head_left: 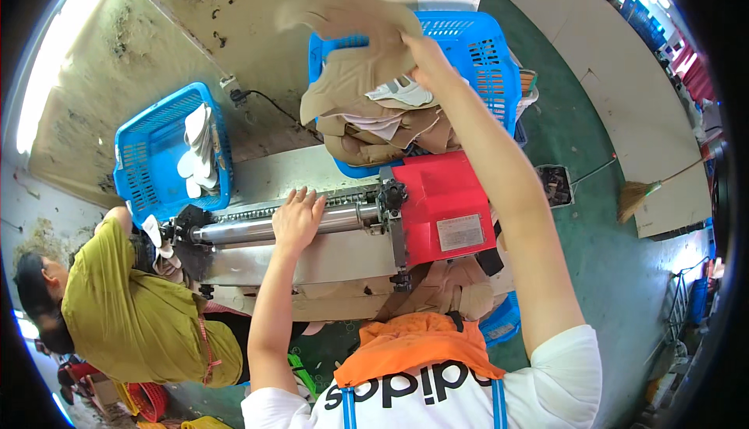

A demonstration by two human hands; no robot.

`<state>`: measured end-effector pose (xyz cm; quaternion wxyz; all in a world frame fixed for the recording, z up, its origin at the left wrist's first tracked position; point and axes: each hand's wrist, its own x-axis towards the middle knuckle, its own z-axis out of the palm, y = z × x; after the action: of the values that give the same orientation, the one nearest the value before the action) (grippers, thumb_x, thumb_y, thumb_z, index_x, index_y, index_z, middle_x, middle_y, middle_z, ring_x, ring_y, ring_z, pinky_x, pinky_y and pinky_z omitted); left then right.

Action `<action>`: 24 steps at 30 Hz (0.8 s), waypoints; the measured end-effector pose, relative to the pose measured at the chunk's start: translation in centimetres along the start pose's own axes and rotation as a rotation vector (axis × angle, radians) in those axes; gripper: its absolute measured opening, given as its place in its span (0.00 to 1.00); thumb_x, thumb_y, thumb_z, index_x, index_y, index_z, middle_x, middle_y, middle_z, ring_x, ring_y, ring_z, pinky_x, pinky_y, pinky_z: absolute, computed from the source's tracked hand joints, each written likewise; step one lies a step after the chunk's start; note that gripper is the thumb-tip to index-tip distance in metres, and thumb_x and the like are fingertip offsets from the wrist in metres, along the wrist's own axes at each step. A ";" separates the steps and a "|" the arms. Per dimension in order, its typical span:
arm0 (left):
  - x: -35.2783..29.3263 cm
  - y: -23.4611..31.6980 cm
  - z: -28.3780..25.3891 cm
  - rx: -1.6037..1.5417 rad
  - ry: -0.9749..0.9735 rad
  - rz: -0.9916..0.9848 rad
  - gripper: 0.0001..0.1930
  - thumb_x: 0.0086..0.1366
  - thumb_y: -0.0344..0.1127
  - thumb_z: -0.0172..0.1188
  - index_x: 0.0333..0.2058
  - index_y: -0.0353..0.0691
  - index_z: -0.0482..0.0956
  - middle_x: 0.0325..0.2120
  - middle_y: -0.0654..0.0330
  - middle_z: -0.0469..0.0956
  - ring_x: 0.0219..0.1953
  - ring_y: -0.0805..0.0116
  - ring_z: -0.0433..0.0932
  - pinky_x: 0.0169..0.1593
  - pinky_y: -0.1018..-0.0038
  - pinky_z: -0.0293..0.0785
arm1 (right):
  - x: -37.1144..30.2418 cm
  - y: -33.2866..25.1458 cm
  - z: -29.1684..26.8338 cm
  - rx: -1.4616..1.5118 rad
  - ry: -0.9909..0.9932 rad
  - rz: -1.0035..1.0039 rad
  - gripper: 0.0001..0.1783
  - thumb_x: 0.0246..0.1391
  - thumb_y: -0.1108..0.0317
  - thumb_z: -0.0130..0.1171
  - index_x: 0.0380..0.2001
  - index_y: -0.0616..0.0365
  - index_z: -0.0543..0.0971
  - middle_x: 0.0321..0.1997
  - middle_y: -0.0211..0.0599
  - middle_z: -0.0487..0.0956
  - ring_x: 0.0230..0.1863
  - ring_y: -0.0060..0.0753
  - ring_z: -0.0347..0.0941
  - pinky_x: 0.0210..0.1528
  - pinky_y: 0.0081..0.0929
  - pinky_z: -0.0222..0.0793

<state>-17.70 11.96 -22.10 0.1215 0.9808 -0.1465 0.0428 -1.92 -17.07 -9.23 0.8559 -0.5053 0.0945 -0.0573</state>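
Observation:
My right hand [427, 64] is raised over a large blue basket [488, 31], its fingers closed on the edge of a tan cut sheet [355, 70]. The sheet looks like leather or fabric; its far end is smeared by motion. Beneath it, more tan and white cut pieces [367, 148] fill the basket. Flat with fingers apart, my left hand [296, 222] rests at the steel roller [234, 230] of a roller machine, holding nothing. The machine's red housing [445, 203] sits to the right of the roller, below my right forearm.
At the left, a smaller blue basket [133, 148] holds white cut pieces [199, 152]. A person in an olive top [148, 312] works at the machine's left end, near several pale pieces [165, 257]. A black cable [277, 105] runs behind the machine. A broom [636, 195] leans at right.

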 end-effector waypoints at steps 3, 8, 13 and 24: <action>0.6 -0.1 -0.5 0.020 -0.128 0.020 0.24 0.63 0.52 0.38 0.44 0.44 0.76 0.48 0.55 0.71 0.55 0.55 0.65 0.52 0.63 0.65 | 0.7 3.9 -7.2 -0.642 0.271 -0.084 0.25 0.51 0.66 0.51 0.52 0.64 0.65 0.47 0.43 0.73 0.48 0.36 0.69 0.47 0.32 0.67; 1.7 -1.3 0.3 0.044 -0.286 0.014 0.24 0.63 0.53 0.36 0.47 0.47 0.74 0.52 0.56 0.67 0.56 0.55 0.62 0.55 0.64 0.62 | -9.4 4.3 -16.3 -0.845 0.409 -0.374 0.25 0.50 0.68 0.53 0.52 0.63 0.66 0.47 0.43 0.73 0.44 0.32 0.70 0.46 0.27 0.65; 3.6 2.3 -1.5 0.048 -0.340 0.073 0.23 0.64 0.51 0.35 0.47 0.47 0.73 0.52 0.49 0.65 0.53 0.53 0.65 0.53 0.65 0.63 | -24.7 7.7 -27.7 -0.996 0.631 -0.336 0.13 0.50 0.69 0.53 0.41 0.58 0.74 0.38 0.39 0.75 0.37 0.27 0.71 0.40 0.25 0.66; 7.4 0.0 5.1 0.330 -0.445 0.660 0.23 0.64 0.47 0.40 0.56 0.46 0.62 0.56 0.49 0.59 0.60 0.48 0.55 0.61 0.56 0.49 | -35.2 17.1 -22.9 -1.648 0.311 0.266 0.25 0.43 0.58 0.58 0.43 0.62 0.71 0.45 0.42 0.69 0.48 0.48 0.63 0.50 0.40 0.61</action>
<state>-10.36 8.67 -26.14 -0.0919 0.8729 -0.4663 -0.1104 -41.25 -21.55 -31.35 0.1912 -0.9383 0.2813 0.0622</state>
